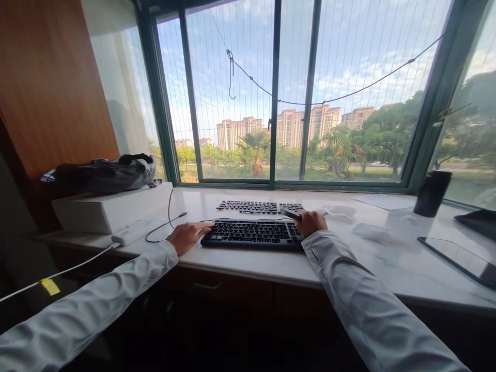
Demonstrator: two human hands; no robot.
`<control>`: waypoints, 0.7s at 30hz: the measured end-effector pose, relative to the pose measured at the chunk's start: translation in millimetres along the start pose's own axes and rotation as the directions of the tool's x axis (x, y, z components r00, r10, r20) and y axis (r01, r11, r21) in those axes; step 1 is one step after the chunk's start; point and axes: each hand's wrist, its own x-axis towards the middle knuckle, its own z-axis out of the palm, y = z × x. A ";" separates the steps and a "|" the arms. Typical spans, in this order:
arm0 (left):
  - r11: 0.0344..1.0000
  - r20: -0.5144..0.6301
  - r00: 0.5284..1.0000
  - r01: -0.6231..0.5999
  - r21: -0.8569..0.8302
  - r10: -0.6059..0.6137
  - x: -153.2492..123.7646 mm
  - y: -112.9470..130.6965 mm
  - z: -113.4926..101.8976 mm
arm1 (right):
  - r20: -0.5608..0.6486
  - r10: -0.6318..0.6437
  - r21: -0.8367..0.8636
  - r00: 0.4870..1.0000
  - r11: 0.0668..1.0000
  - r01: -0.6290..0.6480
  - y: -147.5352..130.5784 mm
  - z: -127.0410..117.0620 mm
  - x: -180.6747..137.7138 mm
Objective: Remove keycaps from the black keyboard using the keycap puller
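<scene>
A black keyboard (251, 235) lies flat near the front edge of the white marble-look counter. My left hand (188, 236) rests at its left end, fingers stretched out and touching the top left corner. Over the right end, my right hand (313, 223) is closed around a slim black tool (291, 215) that points left; its kind is not clear. Just behind the keyboard, loose black keycaps (248, 207) are laid out in rows like a keyboard's layout.
A white box (93, 212) with a dark plastic bag (104, 173) stands left, beside a white power strip (135, 230) and black cable (170, 212). To the right are clear plastic bags (374, 232), a black cylinder (433, 194) and a tablet (461, 258). Windows close the back.
</scene>
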 end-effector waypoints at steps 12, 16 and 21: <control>0.976 -0.100 0.991 -0.108 -0.191 0.090 -6.7 20.3 -1.9 | 0.013 0.021 -0.100 1.000 0.995 -0.020 -6.3 -2.1 -2.1; 0.950 -0.057 0.989 -0.149 -0.276 0.139 -4.9 18.0 -0.3 | 0.027 -0.011 -0.104 1.000 0.995 0.013 -4.7 1.5 -1.2; 0.934 -0.059 0.983 -0.184 -0.307 0.174 -4.9 15.1 3.0 | -0.195 0.208 0.150 0.958 0.972 -0.181 -11.3 -0.6 13.7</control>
